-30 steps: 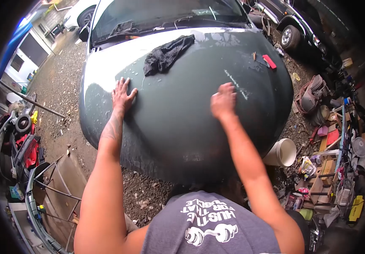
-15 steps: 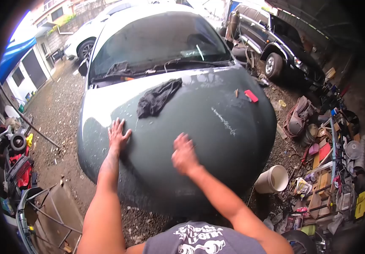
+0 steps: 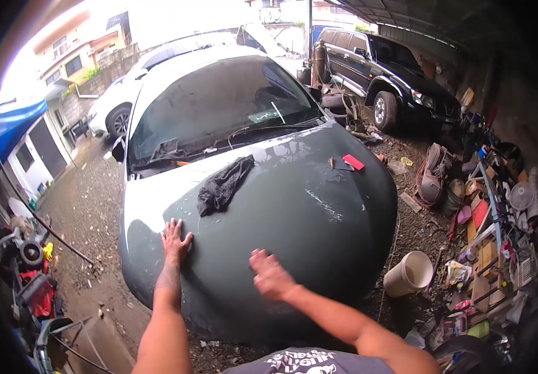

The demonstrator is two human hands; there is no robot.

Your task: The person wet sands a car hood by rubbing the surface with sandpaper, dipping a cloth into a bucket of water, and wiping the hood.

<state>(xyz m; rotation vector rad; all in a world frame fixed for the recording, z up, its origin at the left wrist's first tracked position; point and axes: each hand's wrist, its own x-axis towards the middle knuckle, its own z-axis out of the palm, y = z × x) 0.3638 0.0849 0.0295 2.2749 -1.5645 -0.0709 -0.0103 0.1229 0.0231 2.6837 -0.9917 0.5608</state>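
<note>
A dark grey-green car hood [image 3: 319, 268] with a dull surface fills the middle of the view. My left hand [image 3: 175, 242] lies flat on its left part, fingers spread. Further right, my right hand [image 3: 271, 275] is curled and pressed low against the hood; a small dark edge shows at its fingertips, too little to name. Up the hood from my hands is a crumpled black cloth [image 3: 224, 184]. A red block [image 3: 353, 162] and a dark flat piece [image 3: 341, 164] lie near the hood's upper right. Whitish streaks [image 3: 323, 206] mark the surface below them.
A whitish bucket [image 3: 408, 274] stands on the gravel right of the car. Scrap and a cluttered rack [image 3: 490, 249] line the right side. A black SUV [image 3: 400, 81] and a white car [image 3: 114, 115] are parked behind. Car parts [image 3: 35, 280] lie at left.
The view has tilted up, so the car sits lower in the picture. My left hand stays flat at about the same spot. My right hand remains curled on the hood with only a slight shift.
</note>
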